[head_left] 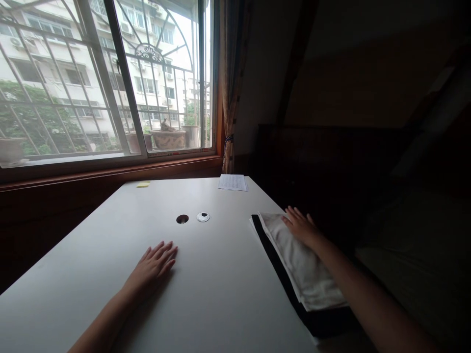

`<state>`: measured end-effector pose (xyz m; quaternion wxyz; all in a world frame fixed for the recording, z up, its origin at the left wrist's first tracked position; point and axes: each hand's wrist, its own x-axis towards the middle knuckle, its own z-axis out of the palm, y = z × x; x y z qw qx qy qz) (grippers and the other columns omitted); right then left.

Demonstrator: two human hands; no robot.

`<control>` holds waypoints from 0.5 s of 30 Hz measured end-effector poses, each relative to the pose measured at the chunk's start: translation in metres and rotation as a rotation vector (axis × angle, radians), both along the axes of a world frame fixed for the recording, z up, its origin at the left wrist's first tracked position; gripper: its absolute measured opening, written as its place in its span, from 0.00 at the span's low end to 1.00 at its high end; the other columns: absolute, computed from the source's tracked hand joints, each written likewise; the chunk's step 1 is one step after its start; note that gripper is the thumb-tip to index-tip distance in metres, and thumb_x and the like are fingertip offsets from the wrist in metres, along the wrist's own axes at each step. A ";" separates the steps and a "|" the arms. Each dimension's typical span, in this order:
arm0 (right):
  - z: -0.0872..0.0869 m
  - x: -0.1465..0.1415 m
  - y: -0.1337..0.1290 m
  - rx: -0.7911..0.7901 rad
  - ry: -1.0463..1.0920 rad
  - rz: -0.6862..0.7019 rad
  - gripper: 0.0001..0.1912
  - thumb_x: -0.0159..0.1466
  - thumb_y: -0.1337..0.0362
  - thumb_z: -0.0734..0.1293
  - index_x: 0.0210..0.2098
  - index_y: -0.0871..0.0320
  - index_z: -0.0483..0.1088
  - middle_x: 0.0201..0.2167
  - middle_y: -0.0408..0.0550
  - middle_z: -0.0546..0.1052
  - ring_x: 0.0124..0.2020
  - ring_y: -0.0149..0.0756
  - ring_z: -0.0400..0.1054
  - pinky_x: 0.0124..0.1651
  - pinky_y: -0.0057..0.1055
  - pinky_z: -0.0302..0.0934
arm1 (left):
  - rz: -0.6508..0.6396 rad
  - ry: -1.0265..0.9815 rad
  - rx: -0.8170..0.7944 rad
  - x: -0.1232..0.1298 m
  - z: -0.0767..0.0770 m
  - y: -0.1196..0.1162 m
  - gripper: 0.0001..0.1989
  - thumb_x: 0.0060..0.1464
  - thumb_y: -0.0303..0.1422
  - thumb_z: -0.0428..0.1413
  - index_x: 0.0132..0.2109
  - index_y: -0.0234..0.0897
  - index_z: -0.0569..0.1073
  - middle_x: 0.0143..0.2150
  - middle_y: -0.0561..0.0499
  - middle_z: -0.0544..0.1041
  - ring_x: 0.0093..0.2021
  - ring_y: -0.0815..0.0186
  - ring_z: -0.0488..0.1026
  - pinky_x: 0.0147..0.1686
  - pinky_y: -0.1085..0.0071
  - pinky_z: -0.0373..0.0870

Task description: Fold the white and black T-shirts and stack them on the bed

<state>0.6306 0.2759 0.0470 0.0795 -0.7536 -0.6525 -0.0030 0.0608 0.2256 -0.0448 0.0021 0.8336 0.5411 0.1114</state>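
My left hand (pixel 156 264) is over the white tabletop (pixel 213 289), palm down with its fingers stretched out. Nothing is in it. Toward the table's right edge, my right hand (pixel 300 224) lies flat on the far end of a folded white cloth (pixel 300 267), fingers extended. Beneath that cloth is a folded black cloth (pixel 274 257), showing along the left and near sides. A thin pale edge peeks out under the black one; I cannot tell what it is.
A round hole (pixel 182 219) is cut in the tabletop, with its round cover (pixel 203 216) beside it. At the far edge lie papers (pixel 233 182) and a yellow sticky note (pixel 143 184). Behind stand a barred window (pixel 165 98) and a tied curtain (pixel 230 108). The right side is dark.
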 end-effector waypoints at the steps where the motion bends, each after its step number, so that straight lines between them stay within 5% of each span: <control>1: 0.003 -0.017 -0.004 0.011 -0.001 0.068 0.36 0.73 0.47 0.45 0.73 0.61 0.48 0.76 0.52 0.45 0.76 0.44 0.35 0.74 0.53 0.30 | -0.008 -0.006 0.013 0.000 0.000 -0.001 0.25 0.70 0.49 0.41 0.70 0.55 0.60 0.73 0.54 0.59 0.73 0.51 0.54 0.68 0.41 0.52; 3: 0.006 -0.054 -0.016 0.018 0.006 0.209 0.38 0.72 0.42 0.46 0.74 0.58 0.48 0.75 0.48 0.47 0.75 0.40 0.37 0.75 0.46 0.32 | -0.035 -0.016 0.049 0.002 0.002 -0.005 0.26 0.70 0.50 0.42 0.71 0.55 0.58 0.73 0.53 0.59 0.72 0.50 0.55 0.68 0.40 0.53; 10: -0.005 -0.184 -0.073 -0.031 0.077 0.815 0.44 0.69 0.36 0.52 0.74 0.58 0.47 0.75 0.52 0.46 0.75 0.45 0.37 0.75 0.48 0.33 | -0.254 0.021 0.122 0.023 0.025 -0.028 0.35 0.67 0.52 0.46 0.74 0.53 0.44 0.75 0.50 0.52 0.74 0.49 0.48 0.69 0.38 0.46; 15: -0.030 -0.234 -0.095 -0.176 0.165 1.045 0.48 0.67 0.33 0.55 0.75 0.55 0.41 0.76 0.50 0.41 0.76 0.46 0.33 0.75 0.50 0.27 | -0.373 0.069 0.013 0.040 0.031 -0.041 0.44 0.63 0.58 0.47 0.75 0.49 0.36 0.76 0.48 0.45 0.75 0.45 0.43 0.69 0.37 0.45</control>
